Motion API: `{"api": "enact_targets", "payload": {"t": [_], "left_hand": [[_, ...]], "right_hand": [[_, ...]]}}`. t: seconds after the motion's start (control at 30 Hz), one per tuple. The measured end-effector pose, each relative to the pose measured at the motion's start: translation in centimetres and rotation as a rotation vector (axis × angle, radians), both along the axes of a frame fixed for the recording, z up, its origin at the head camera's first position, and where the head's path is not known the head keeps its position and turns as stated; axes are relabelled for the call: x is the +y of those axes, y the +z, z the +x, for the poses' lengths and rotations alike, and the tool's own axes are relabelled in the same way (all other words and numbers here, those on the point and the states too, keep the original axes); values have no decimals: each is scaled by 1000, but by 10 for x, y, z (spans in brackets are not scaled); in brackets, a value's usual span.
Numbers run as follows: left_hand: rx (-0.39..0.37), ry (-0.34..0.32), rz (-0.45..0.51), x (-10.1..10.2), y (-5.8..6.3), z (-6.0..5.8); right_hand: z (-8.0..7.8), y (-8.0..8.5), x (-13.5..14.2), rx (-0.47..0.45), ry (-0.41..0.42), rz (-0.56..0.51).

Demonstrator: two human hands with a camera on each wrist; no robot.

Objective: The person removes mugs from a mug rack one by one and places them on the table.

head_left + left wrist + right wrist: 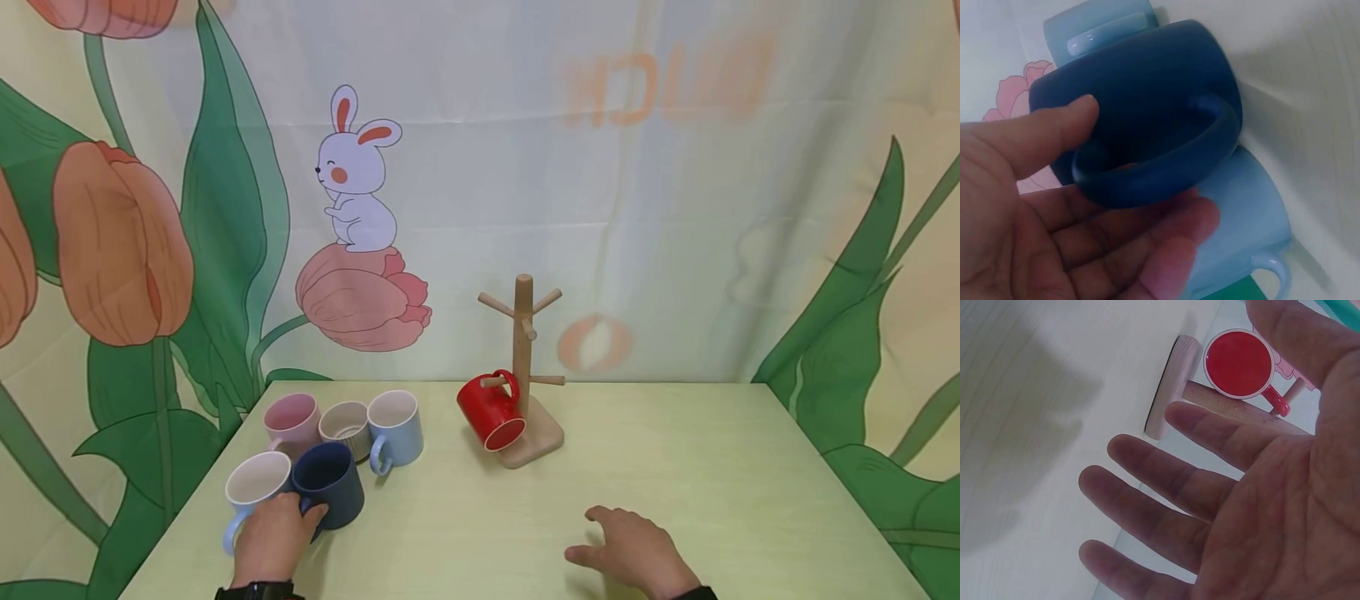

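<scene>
At the front left, my left hand (272,537) is at the handle of a navy blue mug (335,487), which stands upright. Its thumb lies on one side of the handle (1166,181) and its curled fingers on the other. Pressed close beside that mug is a light blue mug (255,479) with a white inside. My right hand (633,550) hovers over the front right of the table with fingers spread and nothing in it. A red mug (491,412) hangs tilted by its handle on a lower peg of the wooden mug tree (522,350).
Behind the navy mug stand a pink mug (292,423), a ribbed grey-white cup (347,429) and another light blue mug (397,427). The pale table (675,450) ends at a printed curtain (675,208). Several pegs of the mug tree are bare.
</scene>
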State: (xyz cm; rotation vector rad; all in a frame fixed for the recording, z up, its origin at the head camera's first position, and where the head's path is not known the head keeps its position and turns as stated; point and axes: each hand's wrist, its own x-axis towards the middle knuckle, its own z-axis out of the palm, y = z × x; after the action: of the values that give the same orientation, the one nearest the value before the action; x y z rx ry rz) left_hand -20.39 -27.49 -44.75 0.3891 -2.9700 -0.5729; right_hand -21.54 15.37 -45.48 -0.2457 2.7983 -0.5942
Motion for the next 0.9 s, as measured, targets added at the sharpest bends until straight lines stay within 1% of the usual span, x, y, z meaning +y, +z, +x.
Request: {"api": "enact_targets", "payload": {"t": [0.17, 0.3, 0.47, 0.7, 0.8, 0.9], "left_hand": [[10, 47, -14, 3, 7, 2], [18, 61, -21, 6, 16, 2], [12, 47, -39, 16, 25, 3], [4, 36, -50, 28, 29, 0], [19, 5, -52, 32, 28, -1], [14, -32, -54, 37, 27, -2]], "right_hand": [[1, 0, 0, 13, 2, -3], [0, -1, 0, 15, 4, -1], [0, -2, 0, 19, 5, 3], [-4, -3, -1, -17, -12, 23], [-4, -3, -1, -22, -17, 23], [-3, -4, 0, -16, -16, 17]]}}
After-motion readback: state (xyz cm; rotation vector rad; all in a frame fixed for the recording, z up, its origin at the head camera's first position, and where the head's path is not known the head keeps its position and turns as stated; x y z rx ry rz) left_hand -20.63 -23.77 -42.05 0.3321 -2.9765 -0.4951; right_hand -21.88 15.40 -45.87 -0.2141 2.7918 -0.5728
